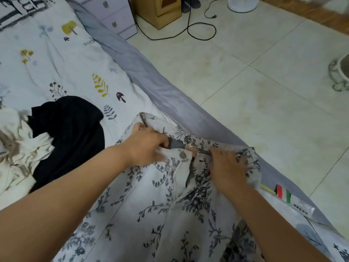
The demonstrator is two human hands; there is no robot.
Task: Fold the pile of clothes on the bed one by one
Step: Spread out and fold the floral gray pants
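Both hands work the neckline of the floral-print garment (170,214) spread at the near bed edge: left hand (149,146) pinches the collar, right hand (227,167) lies with fingers curled into the bunched cloth, probably squaring it for the first fold. Further left the remaining pile waits, black garment (71,133) topmost, and beyond, the bedsheet (75,59) reads "trees".

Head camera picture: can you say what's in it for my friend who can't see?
Two hands, left and right, hold the top edge of a floral garment on a bed. A black garment lies left.
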